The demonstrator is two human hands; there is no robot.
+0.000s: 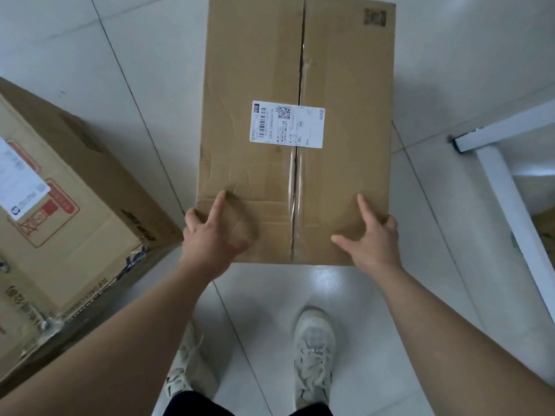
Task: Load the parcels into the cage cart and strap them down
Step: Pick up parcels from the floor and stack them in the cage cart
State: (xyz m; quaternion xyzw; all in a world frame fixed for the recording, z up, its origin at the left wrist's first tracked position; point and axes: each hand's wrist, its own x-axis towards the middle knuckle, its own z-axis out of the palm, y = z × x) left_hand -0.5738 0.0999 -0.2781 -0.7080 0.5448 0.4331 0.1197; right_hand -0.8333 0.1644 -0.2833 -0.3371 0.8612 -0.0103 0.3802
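A brown cardboard parcel (255,70) is filling the centre of the frame. Its long axis is running from lower middle to the top edge, with the taped seam lengthwise and a white label (286,124) crossing it. The left hand (210,235) and right hand (374,238) are gripping its near corners, thumbs and forefingers spread on top and the other fingers curling over the side edges. Pale tiled floor (90,55) is showing on both sides. A larger carton (75,187) is sitting lower left, a white metal frame (504,181) at right, and shoes (313,349) below.
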